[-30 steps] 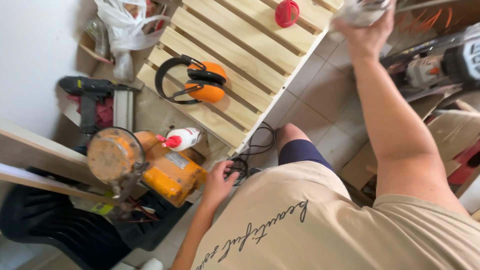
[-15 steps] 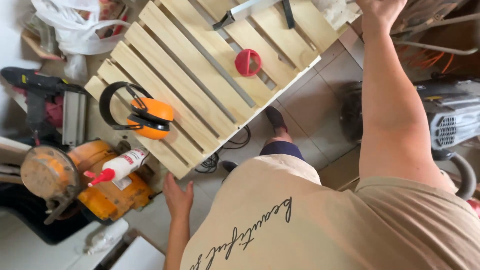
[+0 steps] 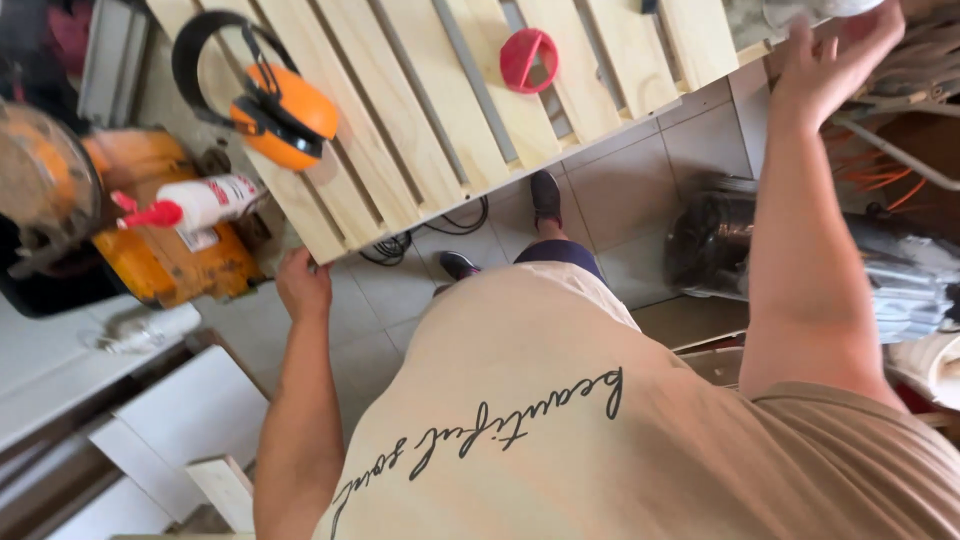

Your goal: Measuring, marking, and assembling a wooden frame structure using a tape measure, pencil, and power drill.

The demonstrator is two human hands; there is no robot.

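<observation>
Down at the near corner of the slatted wooden panel [image 3: 430,130], my left hand [image 3: 303,285] closes its grip on the edge, fingers curled under the end slat. Over at the far side my right hand [image 3: 835,65] is raised with fingers spread open, palm against the panel's other corner beside a pale crumpled thing I cannot make out; I cannot tell whether it actually clasps anything.

I judge the panel stiff and fairly light for its size, being pale softwood slats on 2 or more cross battens, but broad and awkward, so it would swing if held at 1 corner only. Opposite edges, on the battens rather than a single slat, look like the firmest places to hold. Bare wood may splinter under a sliding palm.

Loose things ride on top: orange ear defenders [image 3: 265,105] with a black headband, and a red round cap [image 3: 528,58] lying between slats. Both would slide if the panel tilts.

Left of it, an orange machine [image 3: 175,250] carries a white bottle [image 3: 205,200] with a red nozzle. Black cables [image 3: 440,225] trail on the tiled floor [image 3: 640,190] beneath.
</observation>
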